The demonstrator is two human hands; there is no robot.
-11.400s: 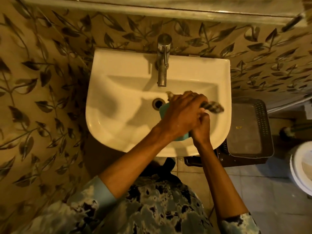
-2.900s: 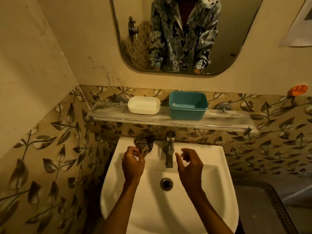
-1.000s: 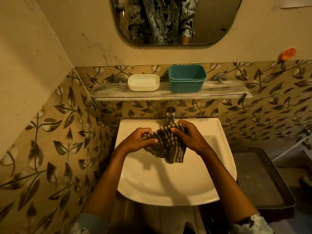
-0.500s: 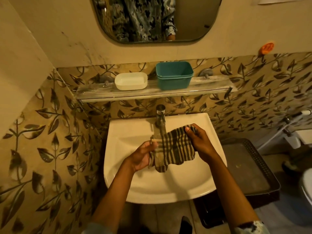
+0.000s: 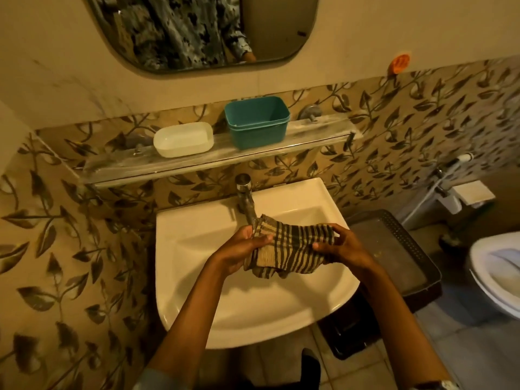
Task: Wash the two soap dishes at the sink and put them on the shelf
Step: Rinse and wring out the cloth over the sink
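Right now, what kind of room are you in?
Most likely a small bathroom. There is a white sink with a tap, a mirror on the wall above a shelf, and a toilet off to the right.

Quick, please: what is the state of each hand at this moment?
Left hand: closed on the left end of the striped brown-and-beige cloth.
Right hand: closed on the right end of the same cloth.

Two soap dishes (image 5: 183,139) (image 5: 257,122) are sitting side by side on the shelf (image 5: 309,139), above the sink (image 5: 197,243).
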